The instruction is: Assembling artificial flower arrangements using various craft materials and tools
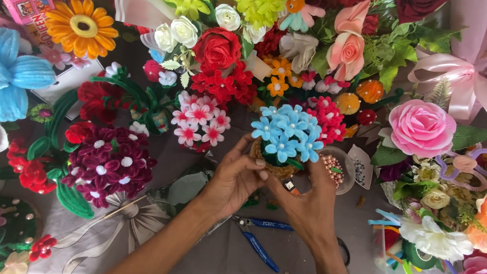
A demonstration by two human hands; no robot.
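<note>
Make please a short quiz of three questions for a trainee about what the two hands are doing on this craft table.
1. True or false: both the left hand and the right hand touch the small basket of blue flowers.
2. Which tool lies on the table below the hands? A) blue-handled pliers B) a hammer C) a paintbrush
3. Fill in: the clear dish right of the blue flowers holds small ___.

Key
1. True: the two hands hold it from either side at its base.
2. A: the blue-handled pliers lie on the grey cloth.
3. Beads: the clear dish holds small pinkish beads.
</note>
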